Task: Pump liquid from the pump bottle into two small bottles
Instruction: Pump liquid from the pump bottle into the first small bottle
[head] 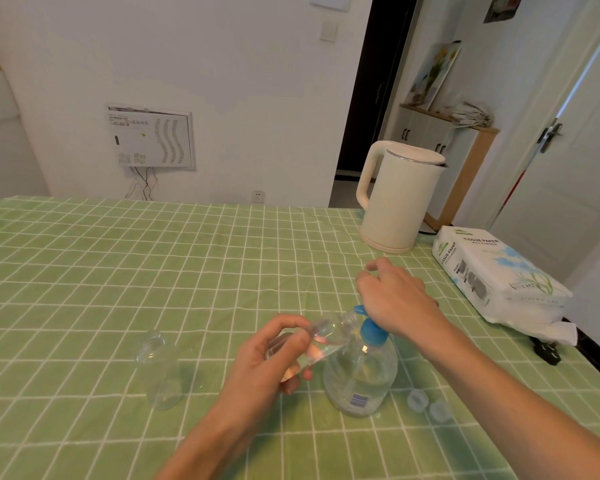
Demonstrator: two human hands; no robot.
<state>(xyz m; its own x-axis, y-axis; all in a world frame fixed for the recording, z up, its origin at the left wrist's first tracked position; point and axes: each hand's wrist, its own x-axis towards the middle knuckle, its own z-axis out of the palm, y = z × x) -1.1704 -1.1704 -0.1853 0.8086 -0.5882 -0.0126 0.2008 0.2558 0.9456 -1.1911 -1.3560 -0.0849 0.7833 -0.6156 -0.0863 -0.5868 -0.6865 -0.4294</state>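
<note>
The left hand (274, 355) has its grip closed round a tilted small bottle (326, 336), mouth at the pump bottle (361, 375) spout. The right hand (395, 296), fingers loose, presses the pump head. Likely the first fill; next needs the empty bottle (158, 368), left of the pump bottle.

I find the view bright and evenly lit, with only soft, faint shadows on the green tablecloth (118, 271). A pale blue-white streak glares along the door (584, 74) at right, while the doorway (371, 98) reads near black. Straight lines bow toward the frame edges. The upper-left corner is smeared, the white wall (222, 64) is blotchy, and the held small bottle (326, 336) is slightly soft.
</note>
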